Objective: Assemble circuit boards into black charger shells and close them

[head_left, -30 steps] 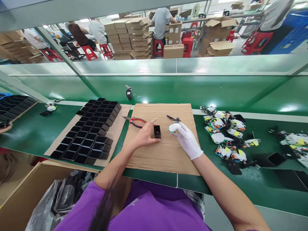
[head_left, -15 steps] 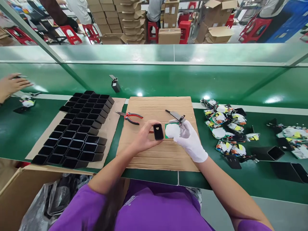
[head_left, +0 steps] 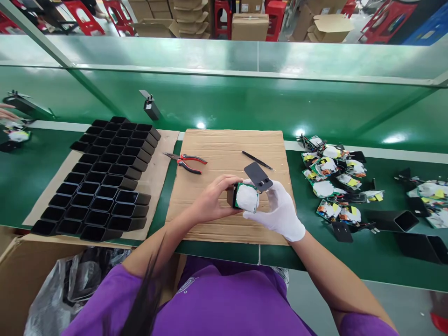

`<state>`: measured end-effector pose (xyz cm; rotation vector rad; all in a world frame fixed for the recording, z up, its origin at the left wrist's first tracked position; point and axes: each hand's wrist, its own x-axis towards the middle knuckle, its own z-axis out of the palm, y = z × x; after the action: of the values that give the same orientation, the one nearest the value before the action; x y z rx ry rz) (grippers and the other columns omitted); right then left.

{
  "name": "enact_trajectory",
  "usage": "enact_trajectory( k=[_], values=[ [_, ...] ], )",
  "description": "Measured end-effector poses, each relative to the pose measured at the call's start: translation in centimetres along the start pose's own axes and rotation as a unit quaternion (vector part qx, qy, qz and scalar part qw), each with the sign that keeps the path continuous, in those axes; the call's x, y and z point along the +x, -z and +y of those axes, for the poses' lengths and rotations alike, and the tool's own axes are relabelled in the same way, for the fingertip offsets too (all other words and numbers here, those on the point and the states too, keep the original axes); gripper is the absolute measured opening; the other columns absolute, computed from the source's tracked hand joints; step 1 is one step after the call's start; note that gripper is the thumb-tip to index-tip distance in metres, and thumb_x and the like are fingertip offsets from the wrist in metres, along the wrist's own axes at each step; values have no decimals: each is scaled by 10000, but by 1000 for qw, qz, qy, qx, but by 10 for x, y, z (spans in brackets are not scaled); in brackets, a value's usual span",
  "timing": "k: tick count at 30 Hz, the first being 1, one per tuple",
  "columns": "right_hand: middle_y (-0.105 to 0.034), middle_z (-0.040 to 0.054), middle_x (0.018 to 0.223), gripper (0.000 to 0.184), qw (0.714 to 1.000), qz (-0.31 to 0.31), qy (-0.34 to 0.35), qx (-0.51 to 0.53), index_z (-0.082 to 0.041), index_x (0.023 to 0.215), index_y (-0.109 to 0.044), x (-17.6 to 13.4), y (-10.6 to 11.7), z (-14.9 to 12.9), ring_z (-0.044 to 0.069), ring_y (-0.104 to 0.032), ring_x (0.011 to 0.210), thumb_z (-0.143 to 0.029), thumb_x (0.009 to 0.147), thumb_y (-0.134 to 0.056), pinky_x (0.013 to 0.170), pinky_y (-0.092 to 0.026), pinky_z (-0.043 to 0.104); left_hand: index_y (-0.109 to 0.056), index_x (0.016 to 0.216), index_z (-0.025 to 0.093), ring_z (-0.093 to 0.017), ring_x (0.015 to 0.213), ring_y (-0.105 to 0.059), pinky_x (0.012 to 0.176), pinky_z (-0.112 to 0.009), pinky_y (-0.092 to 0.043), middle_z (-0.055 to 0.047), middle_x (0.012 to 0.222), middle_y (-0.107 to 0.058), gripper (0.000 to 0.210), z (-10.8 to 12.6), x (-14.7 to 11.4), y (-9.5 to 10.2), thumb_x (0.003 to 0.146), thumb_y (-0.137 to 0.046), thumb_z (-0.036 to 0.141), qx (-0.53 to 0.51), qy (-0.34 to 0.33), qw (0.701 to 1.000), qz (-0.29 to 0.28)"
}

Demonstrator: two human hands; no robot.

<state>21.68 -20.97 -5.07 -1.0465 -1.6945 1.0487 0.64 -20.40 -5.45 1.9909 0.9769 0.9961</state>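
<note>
My bare left hand is wrapped round a black plastic case over the cardboard mat. My right hand, in a white glove, grips a circuit board with a white blob on it and a black end cap attached. The board's left edge meets the open end of the case; how far it is inside I cannot tell. Behind my hands, black tweezers and red-and-black pliers lie on the mat.
Rows of black cases stand on cardboard at the left. Circuit boards lie heaped at the right, beside two loose black cases. A finished-looking black unit stands at the back. Another person's hand shows at the far left.
The board and the case, apart before, have come together. The black end cap has turned to show its flat face. My view has tipped downward, and the other person's hand has drawn left.
</note>
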Motion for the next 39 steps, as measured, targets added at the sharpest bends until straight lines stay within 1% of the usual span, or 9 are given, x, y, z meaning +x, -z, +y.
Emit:
enact_trajectory(
  k=[4, 8, 13, 19, 23, 27, 30, 33, 39],
  values=[
    [-686, 81, 1190, 591, 998, -7, 55, -7, -278, 1151, -560, 2, 0, -4, 294, -662, 1111, -412, 661, -864, 983, -525, 494, -540, 1297, 229, -245, 1130, -632, 875, -340, -573, -125, 1240, -646, 572, 1, 0, 2, 778, -773, 295, 3, -18, 1000, -3],
    [-698, 61, 1136, 590, 995, 7, 94, -29, -272, 1176, -557, 2, -1, -6, 266, -682, 1043, -372, 678, -858, 927, -559, 456, -523, 1306, 230, -247, 1166, -625, 878, -339, -587, -130, 1263, -634, 583, 0, 1, 2, 779, -770, 260, 5, -40, 999, -7],
    [-698, 71, 1141, 546, 990, 1, 126, -63, -256, 1137, -561, 3, 1, -11, 258, -687, 1049, -332, 687, -861, 921, -573, 431, -514, 1319, 238, -246, 1188, -624, 873, -334, -603, -130, 1277, -629, 593, -2, 0, 1, 782, -766, 245, -6, -43, 999, -14],
    [-713, 48, 1118, 569, 983, 4, 161, -85, -263, 1171, -558, 4, 1, -12, 241, -697, 1028, -292, 692, -863, 907, -581, 394, -525, 1311, 234, -243, 1164, -647, 862, -331, -619, -121, 1268, -644, 609, -2, 0, -1, 757, -775, 219, -9, -23, 999, -20],
    [-724, 54, 1080, 562, 987, 21, 135, -88, -245, 1159, -585, 4, 1, -7, 242, -708, 981, -351, 686, -870, 869, -587, 380, -534, 1301, 222, -218, 1096, -683, 851, -306, -628, -103, 1237, -674, 615, -3, 0, -2, 737, -778, 187, -12, -14, 1000, -21],
    [-732, 83, 1072, 586, 998, 19, 39, -43, -217, 1141, -597, 6, 2, -1, 258, -714, 957, -423, 664, -868, 885, -577, 418, -546, 1291, 193, -196, 1015, -711, 817, -283, -640, -99, 1193, -701, 619, -4, 1, -3, 734, -809, 262, -12, 14, 999, -29],
    [-731, 94, 1094, 605, 1000, 6, -4, -8, -209, 1141, -596, 8, 3, 1, 262, -711, 975, -428, 647, -868, 904, -570, 429, -554, 1286, 180, -188, 986, -717, 813, -281, -642, -100, 1179, -709, 630, -3, 1, -3, 729, -822, 302, -10, 21, 999, -34],
    [-736, 86, 1078, 610, 1000, 1, -8, -21, -212, 1136, -608, 9, 4, 1, 261, -711, 968, -415, 627, -878, 908, -567, 428, -560, 1285, 186, -187, 964, -718, 808, -292, -643, -96, 1167, -712, 633, -4, 1, -2, 724, -827, 306, 0, 28, 999, -38],
    [-742, 77, 1069, 589, 998, -4, 22, -58, -209, 1134, -617, 9, 6, -2, 254, -715, 953, -424, 649, -874, 897, -581, 415, -552, 1285, 198, -186, 942, -714, 785, -301, -634, -93, 1166, -705, 632, -6, -1, -3, 723, -824, 297, 26, 20, 999, -31]
  ],
)
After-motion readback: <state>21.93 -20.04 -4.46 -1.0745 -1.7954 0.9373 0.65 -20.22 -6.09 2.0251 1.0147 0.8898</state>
